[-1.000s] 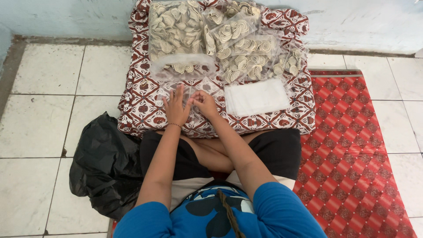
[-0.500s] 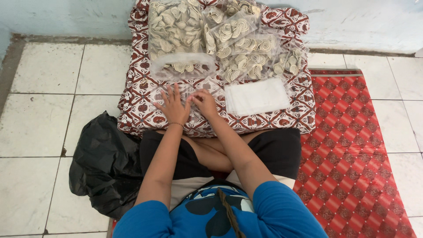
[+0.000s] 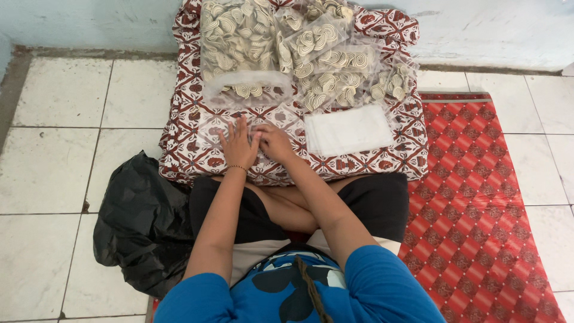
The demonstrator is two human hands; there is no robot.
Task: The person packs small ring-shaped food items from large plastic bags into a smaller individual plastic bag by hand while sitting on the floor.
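Patterned cushion (image 3: 197, 149) on white tiles, left hand (image 3: 238, 143) spread flat, right hand (image 3: 274, 142) maybe pinching a clear bag (image 3: 216, 133), hard to tell.

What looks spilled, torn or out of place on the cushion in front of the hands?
Nothing stands out. The clear bags of pale spiral pieces lie heaped but no pieces look loose on the patterned cushion. The stack of empty bags sits tidy. Both hands, left and right, rest flat on the cushion.
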